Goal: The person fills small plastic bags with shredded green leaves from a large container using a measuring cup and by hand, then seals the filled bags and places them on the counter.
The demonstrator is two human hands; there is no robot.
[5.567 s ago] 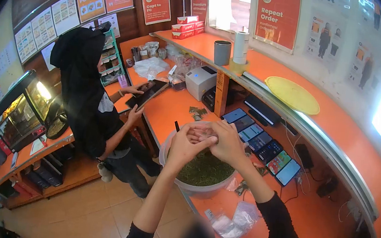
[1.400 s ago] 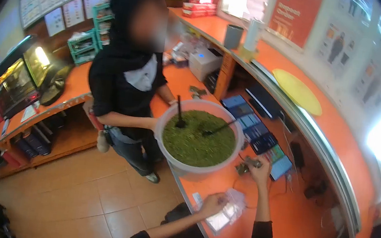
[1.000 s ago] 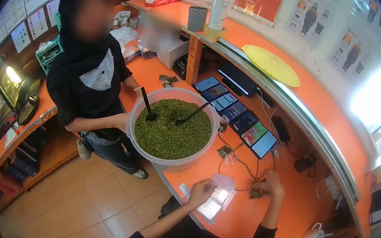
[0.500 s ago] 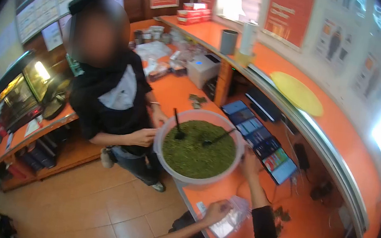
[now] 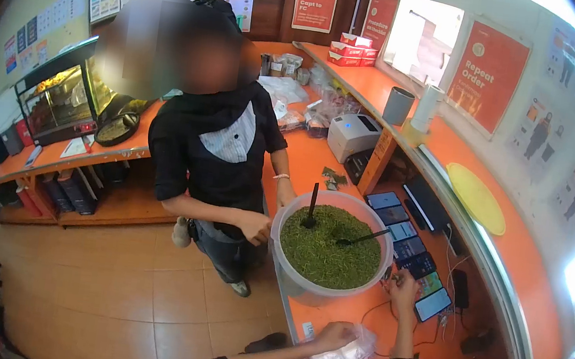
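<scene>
My left hand (image 5: 336,335) is closed on the edge of a clear plastic bag (image 5: 362,341), on top of a stack of clear bags with white contents or sheen, at the counter's near edge. To the right of the tub, my right hand (image 5: 403,291) has its fingers drawn together beside the phones; whatever is in them is too small to make out. A large translucent tub (image 5: 277,250) stands between me and a co-worker, filled with chopped green leaves (image 5: 328,256). Two black spoons (image 5: 312,208) stick out of the leaves.
Facing me, a co-worker (image 5: 221,135) has one hand (image 5: 253,227) at the tub's rim. Several phones (image 5: 408,248) lie in a row along the orange counter (image 5: 306,318), with cables nearby. A label printer (image 5: 352,137) stands behind; a yellow tray (image 5: 475,197) rests on the raised ledge.
My view has turned left, so everything sits further right. My right hand has moved from the tub's rim slightly away, toward the phones. The left hand stays at the bags.
</scene>
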